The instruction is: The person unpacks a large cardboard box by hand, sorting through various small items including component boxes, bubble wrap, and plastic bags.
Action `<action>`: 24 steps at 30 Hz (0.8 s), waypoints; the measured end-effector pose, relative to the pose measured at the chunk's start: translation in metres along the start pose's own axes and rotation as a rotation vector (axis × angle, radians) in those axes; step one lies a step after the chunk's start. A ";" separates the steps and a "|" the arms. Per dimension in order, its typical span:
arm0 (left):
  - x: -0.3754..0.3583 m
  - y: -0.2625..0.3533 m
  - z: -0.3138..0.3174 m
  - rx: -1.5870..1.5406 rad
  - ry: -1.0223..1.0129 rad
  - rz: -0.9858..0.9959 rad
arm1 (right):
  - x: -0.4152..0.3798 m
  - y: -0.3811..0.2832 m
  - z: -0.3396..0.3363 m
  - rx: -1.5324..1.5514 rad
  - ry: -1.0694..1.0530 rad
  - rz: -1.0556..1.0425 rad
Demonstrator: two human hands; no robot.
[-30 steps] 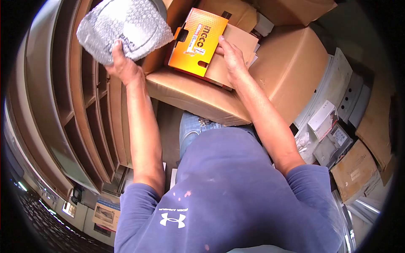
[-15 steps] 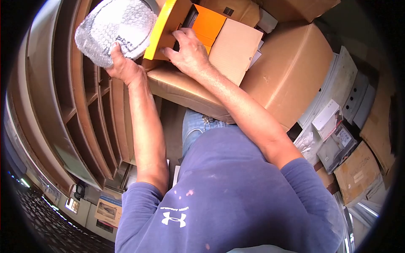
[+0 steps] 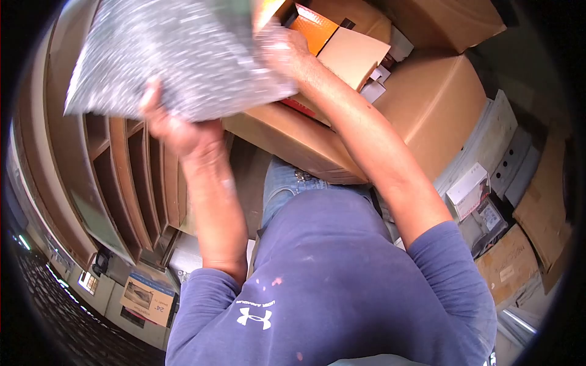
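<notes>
Nearest lies a violet-blue cloth shirt [image 3: 342, 262], pink-spotted, above faded denim jeans [image 3: 282, 183]. The left hand [image 3: 186, 134] grips a packet [image 3: 165, 61] of glossy, crinkled bubble wrap: thumb on its near face, other fingers hidden behind. The packet is raised at the left of a large brown carton [image 3: 439, 110], covering part of the wooden shelves [image 3: 101, 143]. The right hand [image 3: 284, 52], blurred, overlaps the packet's edge beside a glossy orange box [image 3: 314, 30]; whether its fingers pinch or spread cannot be told. Flat plain cardboard [image 3: 353, 58] adjoins the orange box inside the carton, the right forearm crossing in front. Farther right stand a small white box [image 3: 469, 192] and a scuffed brown box [image 3: 506, 265]. Lettering: UNDER ARMOUR, shirt; 24, printed box [image 3: 146, 299], far left.
</notes>
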State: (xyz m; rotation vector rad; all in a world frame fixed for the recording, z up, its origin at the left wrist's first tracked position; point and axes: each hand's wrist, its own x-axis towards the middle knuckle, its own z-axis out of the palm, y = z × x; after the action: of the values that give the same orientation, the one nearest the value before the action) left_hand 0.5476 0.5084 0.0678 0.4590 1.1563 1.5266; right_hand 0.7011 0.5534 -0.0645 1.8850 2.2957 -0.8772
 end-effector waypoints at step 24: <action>0.071 -0.088 0.031 0.450 -0.048 0.882 | -0.050 0.061 0.007 -0.016 0.250 -0.073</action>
State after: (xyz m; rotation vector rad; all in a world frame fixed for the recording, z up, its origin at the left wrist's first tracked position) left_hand 0.5960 0.5779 -0.0135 1.4448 1.3397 1.9532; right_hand 0.7678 0.5123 -0.0758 2.0186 2.5169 -0.6603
